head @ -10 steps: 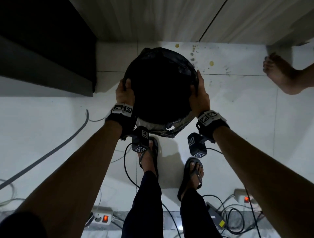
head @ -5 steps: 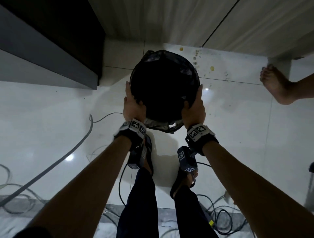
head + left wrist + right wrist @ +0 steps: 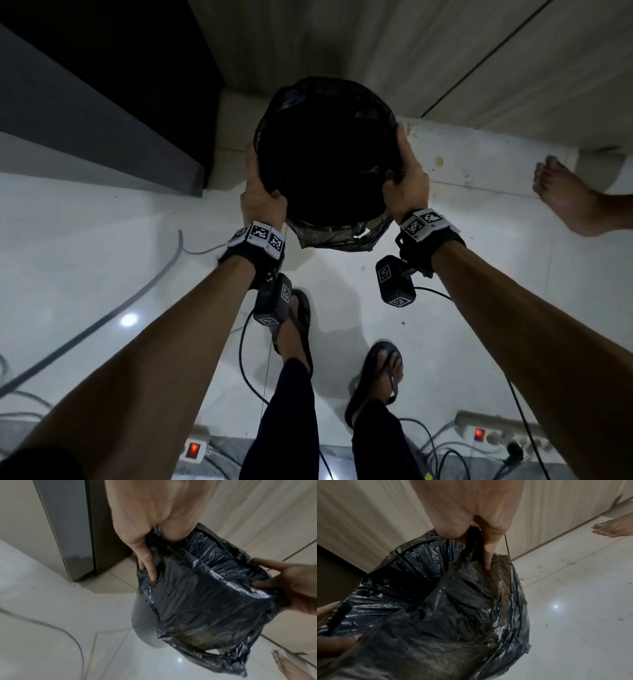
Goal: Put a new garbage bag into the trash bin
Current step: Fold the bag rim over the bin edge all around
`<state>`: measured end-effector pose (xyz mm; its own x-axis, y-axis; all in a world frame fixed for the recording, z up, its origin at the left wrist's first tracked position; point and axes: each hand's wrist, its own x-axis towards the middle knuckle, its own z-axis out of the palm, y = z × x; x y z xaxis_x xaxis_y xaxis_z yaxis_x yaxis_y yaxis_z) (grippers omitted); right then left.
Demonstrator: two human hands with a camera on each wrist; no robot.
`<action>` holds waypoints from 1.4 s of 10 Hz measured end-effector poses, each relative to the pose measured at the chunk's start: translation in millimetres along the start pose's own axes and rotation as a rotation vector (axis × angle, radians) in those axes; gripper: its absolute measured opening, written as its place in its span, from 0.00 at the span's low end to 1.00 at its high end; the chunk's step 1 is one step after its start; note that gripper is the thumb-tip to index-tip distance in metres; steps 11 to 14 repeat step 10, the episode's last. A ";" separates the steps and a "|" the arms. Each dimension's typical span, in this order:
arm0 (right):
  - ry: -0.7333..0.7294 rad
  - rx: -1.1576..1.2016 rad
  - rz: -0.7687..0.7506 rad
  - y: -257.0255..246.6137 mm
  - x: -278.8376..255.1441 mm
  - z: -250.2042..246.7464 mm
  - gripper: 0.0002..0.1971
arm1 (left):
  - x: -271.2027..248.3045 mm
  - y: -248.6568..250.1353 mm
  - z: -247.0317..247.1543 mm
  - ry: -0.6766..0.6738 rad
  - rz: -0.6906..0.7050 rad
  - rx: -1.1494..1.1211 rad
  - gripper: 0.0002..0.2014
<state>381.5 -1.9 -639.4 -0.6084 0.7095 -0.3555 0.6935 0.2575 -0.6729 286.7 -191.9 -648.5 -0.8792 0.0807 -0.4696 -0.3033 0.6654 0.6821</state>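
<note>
On the floor by the wall | left hand (image 3: 262, 197) grips bin (image 3: 145, 622) rim through black bag (image 3: 325, 154) | right hand (image 3: 406, 181) grips opposite rim likewise | step: likely seating bag overhang; next: tuck loose front flap | left wrist view alone shows grey bin wall.

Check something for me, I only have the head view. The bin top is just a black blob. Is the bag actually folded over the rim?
Observer: Yes. On the left wrist view the black bag hangs down the outside of the grey bin.
Operator: Left hand's grip?
Observer: The left hand has its thumb inside the rim, fingers outside on the plastic.
Operator: Right hand?
Observer: Same: the right hand pinches the bag's edge, one finger pressing into the film.
</note>
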 end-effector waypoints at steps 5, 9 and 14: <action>-0.154 -0.025 -0.126 -102.4 83.8 94.8 0.42 | 114.5 5.9 -92.2 -0.031 -0.092 -0.137 0.42; -0.139 -0.190 -0.173 -94.2 45.3 60.7 0.36 | 60.4 -0.4 -93.0 -0.058 -0.039 -0.162 0.50; -0.120 -0.199 -0.199 -81.3 21.3 37.0 0.35 | 33.6 -9.1 -92.2 -0.055 -0.015 -0.178 0.52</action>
